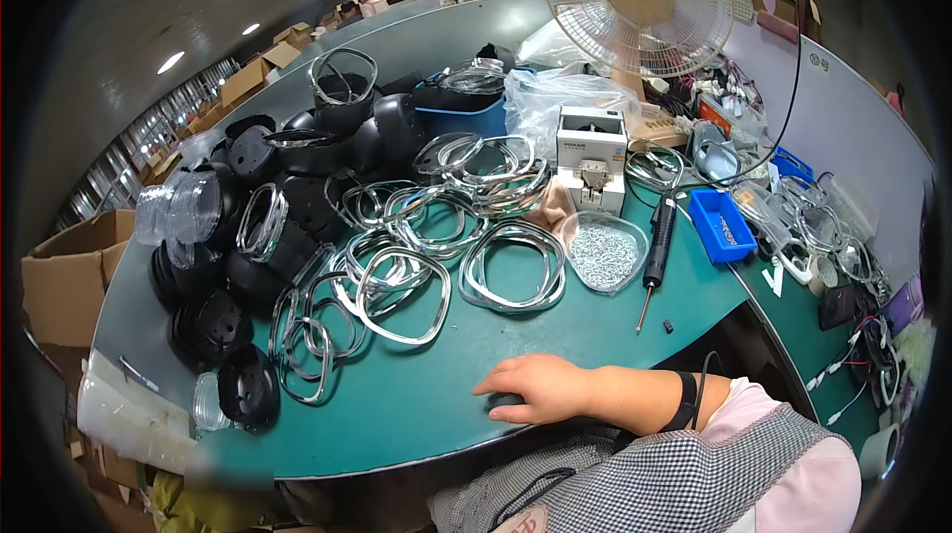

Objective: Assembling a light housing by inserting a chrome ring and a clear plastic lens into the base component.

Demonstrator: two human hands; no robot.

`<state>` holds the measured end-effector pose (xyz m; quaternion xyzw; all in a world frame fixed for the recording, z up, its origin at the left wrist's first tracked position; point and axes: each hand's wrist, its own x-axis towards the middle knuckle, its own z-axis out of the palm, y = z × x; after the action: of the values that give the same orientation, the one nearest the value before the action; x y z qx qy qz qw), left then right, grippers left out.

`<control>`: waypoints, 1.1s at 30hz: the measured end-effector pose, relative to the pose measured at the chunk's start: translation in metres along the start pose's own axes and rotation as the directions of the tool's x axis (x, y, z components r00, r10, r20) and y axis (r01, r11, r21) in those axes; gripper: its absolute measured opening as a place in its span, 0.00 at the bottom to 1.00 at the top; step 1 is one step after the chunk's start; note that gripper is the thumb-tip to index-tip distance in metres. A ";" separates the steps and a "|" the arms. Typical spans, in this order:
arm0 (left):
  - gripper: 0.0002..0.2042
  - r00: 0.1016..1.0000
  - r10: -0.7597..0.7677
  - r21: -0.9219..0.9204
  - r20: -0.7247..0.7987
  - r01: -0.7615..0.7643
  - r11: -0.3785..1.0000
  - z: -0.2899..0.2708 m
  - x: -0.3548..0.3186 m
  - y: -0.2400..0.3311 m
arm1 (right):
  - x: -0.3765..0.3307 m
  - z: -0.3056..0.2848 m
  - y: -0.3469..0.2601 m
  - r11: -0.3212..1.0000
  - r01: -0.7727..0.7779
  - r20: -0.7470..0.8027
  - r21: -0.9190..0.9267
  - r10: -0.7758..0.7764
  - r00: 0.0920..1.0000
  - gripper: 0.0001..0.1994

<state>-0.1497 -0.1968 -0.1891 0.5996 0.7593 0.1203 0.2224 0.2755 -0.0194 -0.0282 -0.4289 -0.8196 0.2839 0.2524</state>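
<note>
Black and white checked cloth (pixel 694 473) on the person's body is closest, on the near side of a clear bowl (pixel 607 287). That bowl holds lots of tiny silver bits and sits on a green table (pixel 426 414). A bare arm (pixel 630 397) with a black band (pixel 687 401) round it reaches in. At its end, the right hand (pixel 535 389) rests nearer than the bowl and a bit to its left. Its fingers point left and bend a little, with a gap between finger and thumb. A small dark thing (pixel 507 399) shows in that gap; I cannot tell if the hand grips it or just covers it. The left hand is out of view, so I cannot tell how it is.

Just left of the bowl, a stack of shiny rings (pixel 516 306) lies flat. More loose rings (pixel 405 341) make a messy pile farther left of it, and black round cups (pixel 248 384) sit far to its left. Just behind the bowl stands a white machine (pixel 575 156). Just right of the bowl is a black screwdriver (pixel 662 231), and farther right is a blue tray (pixel 736 254).
</note>
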 end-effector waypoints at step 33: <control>0.26 0.936 -0.265 -0.219 0.233 0.316 0.923 -0.018 0.035 -0.018 | 0.152 0.068 -0.030 0.916 0.265 0.249 -0.300 -0.193 0.949 0.27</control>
<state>-0.1807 -0.1663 -0.1882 0.4554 0.7925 0.1212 0.3871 0.1372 0.0784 -0.0305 -0.3326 -0.9225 0.1555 0.1191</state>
